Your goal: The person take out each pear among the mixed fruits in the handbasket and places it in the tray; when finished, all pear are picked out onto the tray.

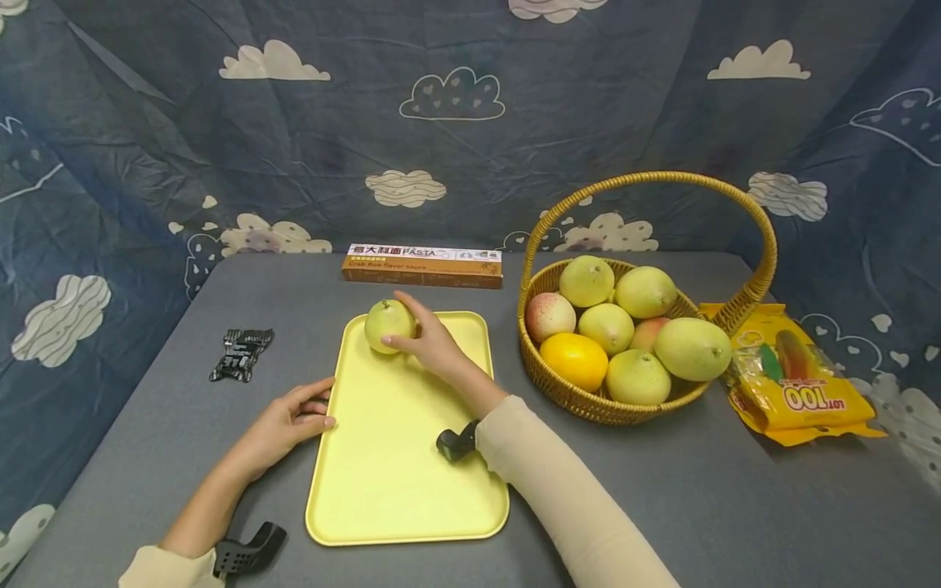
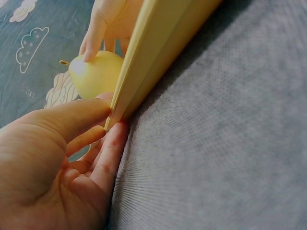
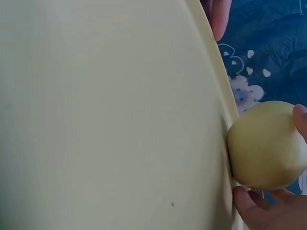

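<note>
A pale green pear [image 1: 390,326] sits at the far left corner of a yellow tray [image 1: 397,457]. My right hand [image 1: 434,347] grips it from the right, thumb on the near side and fingers behind. The pear [image 3: 266,146] is against the tray's rim in the right wrist view, and its stem shows in the left wrist view. Halfway along the tray's left edge, my left hand [image 1: 283,425] pinches the rim. Seen from the left wrist, the thumb of that hand [image 2: 53,158] lies on the rim's upper side, with fingers below.
To the right stands a wicker basket [image 1: 559,396] with a tall handle, holding several pears, peaches and a yellow fruit. Beside it lies a yellow packet [image 1: 809,392]. A pasta box [image 1: 422,268] lies behind the tray, and a small black packet [image 1: 241,354] on the left.
</note>
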{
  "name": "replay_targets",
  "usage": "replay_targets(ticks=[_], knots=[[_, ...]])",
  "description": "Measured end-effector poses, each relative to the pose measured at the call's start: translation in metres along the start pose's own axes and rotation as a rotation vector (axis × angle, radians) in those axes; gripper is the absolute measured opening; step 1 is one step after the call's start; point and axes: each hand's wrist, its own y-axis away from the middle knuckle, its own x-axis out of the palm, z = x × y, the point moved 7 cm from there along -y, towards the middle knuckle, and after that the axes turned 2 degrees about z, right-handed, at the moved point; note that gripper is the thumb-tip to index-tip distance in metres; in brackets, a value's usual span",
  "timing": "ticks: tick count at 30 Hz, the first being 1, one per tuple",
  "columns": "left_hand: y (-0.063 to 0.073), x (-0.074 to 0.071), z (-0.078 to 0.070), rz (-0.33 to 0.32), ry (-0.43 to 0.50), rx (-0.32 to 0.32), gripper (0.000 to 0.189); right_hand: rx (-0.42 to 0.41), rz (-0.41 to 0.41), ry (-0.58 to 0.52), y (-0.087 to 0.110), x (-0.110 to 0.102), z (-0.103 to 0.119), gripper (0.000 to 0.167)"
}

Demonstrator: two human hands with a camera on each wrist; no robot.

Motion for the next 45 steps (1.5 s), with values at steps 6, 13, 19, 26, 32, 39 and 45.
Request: replay_targets(ticks=[6, 13, 19, 26, 32, 39, 45], knots=[[0.001, 0.000, 0.000, 0.000, 0.006, 0.001, 0.060, -0.039, 0.043, 0.029, 0.030, -0.013, 0.040, 0.067], [0.001, 0.000, -0.002, 0.001, 0.014, 0.013, 0.060, -0.276, 0.031, 0.129, 0.067, -0.037, 0.080, 0.053], [0.002, 0.000, -0.002, -0.006, 0.017, 0.012, 0.061, -0.433, -0.041, 0.242, 0.108, -0.070, 0.096, 0.052], [0.000, -0.001, 0.001, -0.005, 0.009, 0.000, 0.061, -0.566, -0.176, 0.306, 0.153, -0.114, 0.110, 0.058], [-0.001, -0.001, 0.001, -0.001, 0.013, 0.012, 0.060, -0.706, -0.336, 0.278, 0.185, -0.154, 0.111, 0.061], [-0.001, -0.001, 0.001, -0.001, 0.019, 0.018, 0.059, -0.731, -0.526, 0.278, 0.212, -0.194, 0.101, 0.070], [-0.001, -0.001, 0.001, 0.004, 0.023, 0.020, 0.060, -0.649, -0.647, 0.322, 0.228, -0.217, 0.087, 0.065]])
